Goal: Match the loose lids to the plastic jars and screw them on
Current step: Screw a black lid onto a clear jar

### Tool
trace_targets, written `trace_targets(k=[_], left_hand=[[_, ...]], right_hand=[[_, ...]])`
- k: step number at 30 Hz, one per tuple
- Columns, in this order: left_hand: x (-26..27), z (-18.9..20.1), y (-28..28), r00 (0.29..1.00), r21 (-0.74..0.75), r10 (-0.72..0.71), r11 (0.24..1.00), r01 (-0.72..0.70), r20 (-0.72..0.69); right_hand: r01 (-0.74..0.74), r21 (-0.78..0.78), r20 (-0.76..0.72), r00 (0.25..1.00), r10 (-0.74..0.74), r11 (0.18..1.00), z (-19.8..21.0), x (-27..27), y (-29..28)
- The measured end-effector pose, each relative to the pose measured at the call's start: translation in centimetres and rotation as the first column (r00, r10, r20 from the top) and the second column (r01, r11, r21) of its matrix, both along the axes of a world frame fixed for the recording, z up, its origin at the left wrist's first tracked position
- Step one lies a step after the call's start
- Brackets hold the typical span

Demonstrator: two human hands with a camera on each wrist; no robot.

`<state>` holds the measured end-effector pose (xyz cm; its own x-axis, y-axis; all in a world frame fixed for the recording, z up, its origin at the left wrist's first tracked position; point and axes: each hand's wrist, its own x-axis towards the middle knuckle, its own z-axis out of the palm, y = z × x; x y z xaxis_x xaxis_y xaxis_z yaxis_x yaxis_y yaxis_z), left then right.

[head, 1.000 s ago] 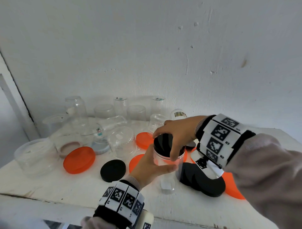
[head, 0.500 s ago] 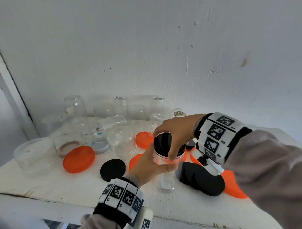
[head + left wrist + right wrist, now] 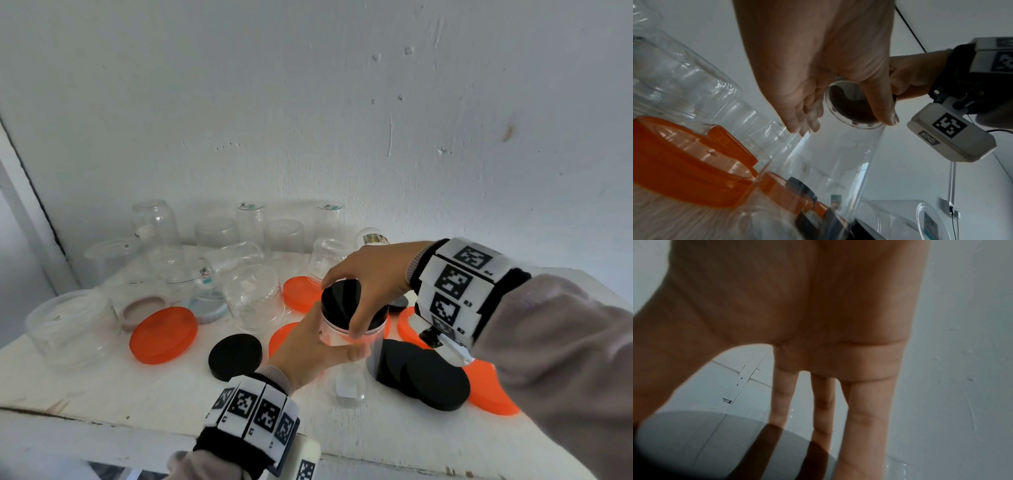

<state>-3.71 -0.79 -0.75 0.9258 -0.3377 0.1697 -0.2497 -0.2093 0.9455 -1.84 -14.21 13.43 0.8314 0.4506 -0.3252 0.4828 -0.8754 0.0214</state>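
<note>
Orange, black and see-through plastic on a scuffed white shelf (image 3: 102, 387)

Black lid (image 3: 337, 301) tops the clear jar (image 3: 352, 370). Left of that jar sit a loose black lid (image 3: 235, 356) and an orange lid (image 3: 163, 334); right of it, more black lids (image 3: 428, 380) over orange. Wristbands (image 3: 452, 284) wear black-and-white square codes, sleeves are grey-beige, wall's plain white.

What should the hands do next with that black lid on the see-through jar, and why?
Probably keep twisting. The right hand grips the round black plastic lid from above, and it already sits on the mouth of the clear plastic jar, which the left hand holds steady. Whether the lid is tight cannot be seen, so another small turn seems sensible.
</note>
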Motion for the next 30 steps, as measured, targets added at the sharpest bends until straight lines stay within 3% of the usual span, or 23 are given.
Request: trace_targets(k=[3,10,18,24,30], left_hand=[[-0.2,-0.1,-0.2,0.999,0.006,0.033,0.999,-0.033,0.009],[-0.1,-0.2,-0.1,0.999,0.022,0.048,0.999,-0.048,-0.014],[-0.4,-0.4,-0.3,0.994,0.040,0.104,0.994,-0.104,0.021],[-0.5,-0.3,-0.2,0.995,0.046,0.098,0.994,-0.098,0.016],[-0.6,-0.4,-0.5,0.988,0.053,0.142,0.988,-0.145,0.061]], right_hand=[[0.080,0.074,0.027,0.996,-0.082,0.994,-0.7,0.0,-0.2],[0.114,0.095,-0.007,0.993,-0.114,0.989,-0.9,-0.2,0.0],[0.148,0.044,0.145,0.978,-0.153,0.988,-1.5,-0.7,0.6],[0.079,0.011,-0.013,0.997,-0.079,0.997,-0.5,-0.4,-0.1],[0.081,0.059,0.082,0.993,-0.085,0.995,-0.7,-0.5,0.0]])
